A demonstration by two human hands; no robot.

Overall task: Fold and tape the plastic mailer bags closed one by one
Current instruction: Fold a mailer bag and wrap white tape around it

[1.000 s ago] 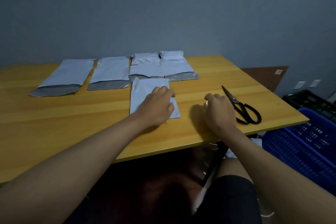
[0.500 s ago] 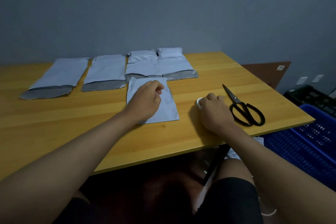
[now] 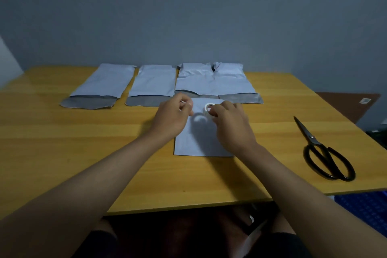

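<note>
a yellow wooden worktop [image 3: 62, 153] with light grain runs wide across the room, its far edge against a grey wall. along the back lie four pale mailer bags in a row, each with a darker grey flap open toward the near side: the far-left bag [image 3: 102, 86], the second bag [image 3: 152, 84] just beside it, then the third bag [image 3: 194, 81] and fourth bag [image 3: 232, 81], which overlap at their inner edges. nearer the middle lies a folded mailer bag [image 3: 201, 142], flat, its top edge touching the flaps of the back row. well to the right lie black scissors [image 3: 326, 153], blades shut, tips pointing away.
</note>
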